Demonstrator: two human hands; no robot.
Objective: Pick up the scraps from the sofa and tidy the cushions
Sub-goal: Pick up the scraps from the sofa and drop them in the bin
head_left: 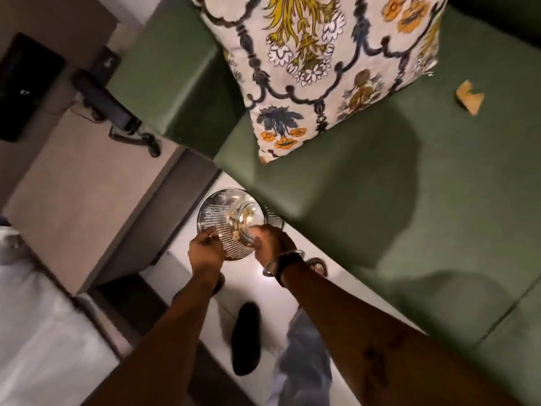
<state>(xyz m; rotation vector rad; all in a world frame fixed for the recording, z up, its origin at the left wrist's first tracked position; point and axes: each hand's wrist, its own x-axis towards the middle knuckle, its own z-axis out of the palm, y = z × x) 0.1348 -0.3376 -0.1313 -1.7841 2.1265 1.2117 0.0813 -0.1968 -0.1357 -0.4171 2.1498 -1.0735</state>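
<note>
A green sofa (380, 200) fills the right side. A floral cushion (322, 60) lies on its seat near the armrest (167, 68). One yellow-brown scrap (470, 98) rests on the seat to the right of the cushion. On the floor by the sofa's corner stands a perforated metal bin (216, 218) with scraps inside. My left hand (205, 250) grips the bin's near rim. My right hand (272, 244), with a bangle on its wrist, holds a clear bowl (248, 224) tipped over the bin's mouth; bits show in it.
A beige side table (82, 206) stands left of the sofa, with a corded phone handset (105, 104) and a dark box (23, 83) behind it. A black shoe (246, 338) and my jeans leg (304, 361) are on the pale floor. White bedding (38, 332) lies at lower left.
</note>
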